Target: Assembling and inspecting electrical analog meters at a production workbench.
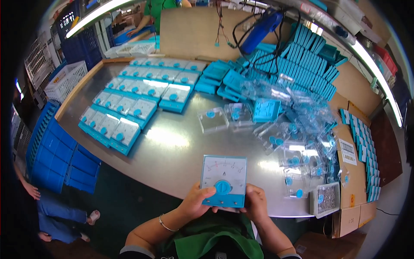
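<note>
Upright between my two hands is a blue panel meter (224, 172) with a white dial, a clear front and a round blue knob. My left hand (196, 200) grips its lower left corner, the thumb beside the knob. My right hand (256, 203) is closed on the lower right edge, its fingers partly hidden behind the case. Ahead on the metal table (172, 142) lie two clear covers (213, 120) with blue knobs, next to an empty blue case (266, 110). Finished-looking meters (125, 129) stand in rows at the left.
A heap of clear covers (297, 149) spreads along the right. Blue cases (297, 64) are stacked behind it. A white tray of small screws (326, 200) sits at the right edge by a cardboard box (350, 172). A blue power tool (263, 31) hangs overhead. Other people stand nearby.
</note>
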`<move>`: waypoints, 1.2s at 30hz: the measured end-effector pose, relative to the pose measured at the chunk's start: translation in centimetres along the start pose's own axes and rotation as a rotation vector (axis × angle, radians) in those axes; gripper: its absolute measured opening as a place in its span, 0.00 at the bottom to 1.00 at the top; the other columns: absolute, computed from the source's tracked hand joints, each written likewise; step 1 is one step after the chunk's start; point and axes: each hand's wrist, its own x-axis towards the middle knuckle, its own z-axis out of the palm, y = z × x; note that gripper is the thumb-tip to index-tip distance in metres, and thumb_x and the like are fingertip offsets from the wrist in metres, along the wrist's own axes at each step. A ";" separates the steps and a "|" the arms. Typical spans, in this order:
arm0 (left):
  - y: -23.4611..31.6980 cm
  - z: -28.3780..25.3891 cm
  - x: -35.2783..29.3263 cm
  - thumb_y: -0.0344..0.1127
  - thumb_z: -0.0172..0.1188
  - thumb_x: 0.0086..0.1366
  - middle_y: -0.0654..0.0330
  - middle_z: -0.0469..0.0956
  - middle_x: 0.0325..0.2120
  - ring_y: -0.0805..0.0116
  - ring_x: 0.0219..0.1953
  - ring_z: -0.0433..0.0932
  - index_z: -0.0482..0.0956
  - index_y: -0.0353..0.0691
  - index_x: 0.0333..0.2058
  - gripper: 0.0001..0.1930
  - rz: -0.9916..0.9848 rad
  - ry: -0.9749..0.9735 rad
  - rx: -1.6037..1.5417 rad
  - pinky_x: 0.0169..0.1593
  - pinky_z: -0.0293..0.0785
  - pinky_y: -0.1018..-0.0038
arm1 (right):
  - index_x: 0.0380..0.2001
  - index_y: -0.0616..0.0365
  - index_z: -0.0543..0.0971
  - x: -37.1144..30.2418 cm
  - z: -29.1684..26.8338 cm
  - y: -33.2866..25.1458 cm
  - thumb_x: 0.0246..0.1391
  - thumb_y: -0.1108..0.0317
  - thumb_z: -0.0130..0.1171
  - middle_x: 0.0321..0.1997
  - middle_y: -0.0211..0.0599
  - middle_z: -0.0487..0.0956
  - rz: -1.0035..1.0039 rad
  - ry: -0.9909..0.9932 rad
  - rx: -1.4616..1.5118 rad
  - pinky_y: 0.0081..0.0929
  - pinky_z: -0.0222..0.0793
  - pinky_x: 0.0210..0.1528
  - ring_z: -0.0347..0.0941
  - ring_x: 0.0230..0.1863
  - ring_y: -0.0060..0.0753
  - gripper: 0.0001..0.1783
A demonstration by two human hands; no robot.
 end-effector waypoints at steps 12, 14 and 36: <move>3.3 -3.5 5.8 0.36 0.63 0.58 0.54 0.65 0.50 0.65 0.45 0.73 0.33 0.55 0.67 0.49 0.480 0.115 0.351 0.49 0.72 0.67 | 0.20 0.59 0.69 8.8 6.3 -3.1 0.43 0.64 0.64 0.22 0.43 0.71 -0.879 -0.283 -1.428 0.39 0.66 0.25 0.71 0.25 0.48 0.14; 3.8 -5.9 5.5 0.41 0.64 0.59 0.57 0.67 0.47 0.64 0.45 0.73 0.35 0.55 0.67 0.48 0.413 0.217 0.193 0.49 0.72 0.65 | 0.23 0.61 0.75 11.9 6.5 -2.9 0.46 0.63 0.64 0.23 0.45 0.73 -0.780 -0.467 -1.230 0.31 0.66 0.26 0.72 0.24 0.43 0.12; 4.9 -7.3 4.7 0.52 0.56 0.60 0.50 0.65 0.55 0.52 0.54 0.70 0.49 0.55 0.64 0.37 0.352 -0.066 -0.388 0.54 0.70 0.56 | 0.30 0.59 0.76 14.2 -0.9 -7.2 0.53 0.67 0.58 0.20 0.36 0.78 -0.005 0.019 -0.365 0.14 0.52 0.10 0.65 0.10 0.18 0.07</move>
